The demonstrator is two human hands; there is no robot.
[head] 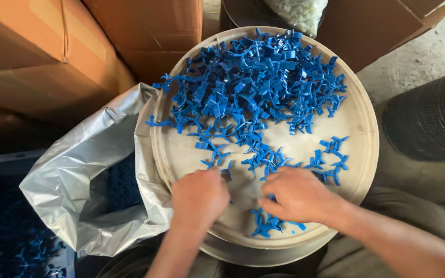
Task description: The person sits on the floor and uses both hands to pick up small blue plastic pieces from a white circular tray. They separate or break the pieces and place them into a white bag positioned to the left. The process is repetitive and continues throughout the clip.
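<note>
A round pale tray [359, 121] holds a heap of small blue plastic pieces [256, 82], thick at the far side and thin toward me. My left hand [199, 195] rests over the tray's near left part, fingers curled down among scattered pieces. My right hand [297, 195] sits beside it at the near middle, fingertips pinched together on the tray, with a small cluster of blue pieces [266, 224] just under it. The fingers are blurred, so what each hand grips cannot be made out.
A silver plastic bag [78, 180] stands open left of the tray, with blue pieces inside. More blue pieces fill a dark bin [6, 237] at the lower left. Cardboard boxes [42, 51] stand behind. A dark mesh object [428, 123] lies at the right.
</note>
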